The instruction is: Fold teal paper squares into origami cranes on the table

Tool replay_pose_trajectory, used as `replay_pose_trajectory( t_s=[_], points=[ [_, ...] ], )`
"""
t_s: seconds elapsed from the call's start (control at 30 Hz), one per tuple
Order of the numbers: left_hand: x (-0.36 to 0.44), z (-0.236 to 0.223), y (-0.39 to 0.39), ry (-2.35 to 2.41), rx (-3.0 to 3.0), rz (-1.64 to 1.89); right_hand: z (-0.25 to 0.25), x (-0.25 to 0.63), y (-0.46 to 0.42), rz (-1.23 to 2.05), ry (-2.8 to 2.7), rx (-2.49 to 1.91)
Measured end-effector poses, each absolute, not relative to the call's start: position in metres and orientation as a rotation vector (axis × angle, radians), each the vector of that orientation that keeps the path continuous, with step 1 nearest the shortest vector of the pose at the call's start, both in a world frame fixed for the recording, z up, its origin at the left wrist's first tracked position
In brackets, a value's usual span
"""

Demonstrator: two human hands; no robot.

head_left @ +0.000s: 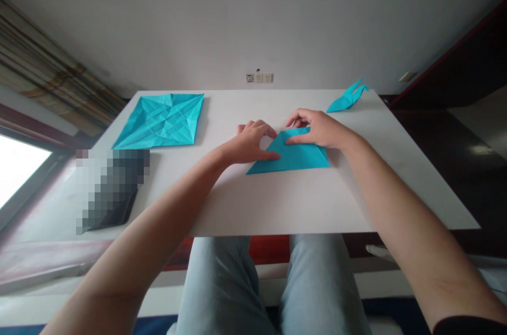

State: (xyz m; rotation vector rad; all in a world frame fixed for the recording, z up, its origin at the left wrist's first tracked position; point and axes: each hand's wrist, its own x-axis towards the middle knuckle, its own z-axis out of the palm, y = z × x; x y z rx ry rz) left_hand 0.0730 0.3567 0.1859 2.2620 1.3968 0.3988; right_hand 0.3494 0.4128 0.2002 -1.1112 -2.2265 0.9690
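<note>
A folded sheet of turquoise paper (299, 156) lies on the white table in front of me, its long straight edge toward me and a pointed corner at the left. My left hand (251, 143) is at its left slanting edge, the thumb lying on top and the curled fingers by the edge. At the far edge, my right hand (317, 128) has its thumb pressed on the paper, with the fingers bent behind it. What the right fingertips do behind the paper is partly hidden.
On the table (253, 213), a creased turquoise sheet (164, 119) lies spread at the back left. A turquoise origami crane (348, 98) stands at the back right. Near the left edge is a dark, pixelated object (119, 192). Wall sockets (259, 78) show behind.
</note>
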Motion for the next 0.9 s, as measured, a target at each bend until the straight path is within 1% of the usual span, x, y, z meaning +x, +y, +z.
replay_pose_trajectory(
  t_s=[0.13, 0.33, 0.4, 0.47, 0.57, 0.67, 0.73, 0.8, 0.9],
  points=[
    [0.073, 0.189, 0.359, 1.363, 2.181, 0.62, 0.212, 0.349, 0.409, 0.897, -2.045, -0.981],
    [0.07, 0.199, 0.361, 1.388, 2.184, 1.248, 0.225, 0.353, 0.406, 0.825, -1.851, -0.823],
    [0.067, 0.201, 0.362, 1.407, 2.185, 1.321, 0.227, 0.354, 0.405, 0.816, -1.887, -0.793],
    [0.063, 0.202, 0.363, 1.51, 2.196, 1.27, 0.228, 0.356, 0.406, 0.801, -1.979, -0.769],
    [0.056, 0.199, 0.366, 1.674, 2.255, 1.04, 0.223, 0.358, 0.411, 0.756, -2.242, -0.776],
    [0.05, 0.194, 0.37, 1.619, 2.369, 0.71, 0.212, 0.358, 0.42, 0.688, -2.52, -0.821],
    [0.048, 0.191, 0.371, 1.557, 2.436, 0.547, 0.204, 0.357, 0.424, 0.708, -2.608, -0.814],
    [0.048, 0.189, 0.371, 1.527, 2.484, 0.477, 0.2, 0.357, 0.425, 0.759, -2.62, -0.815],
    [0.051, 0.186, 0.37, 1.505, 2.517, 0.491, 0.202, 0.362, 0.423, 0.86, -2.575, -0.926]
  ],
)
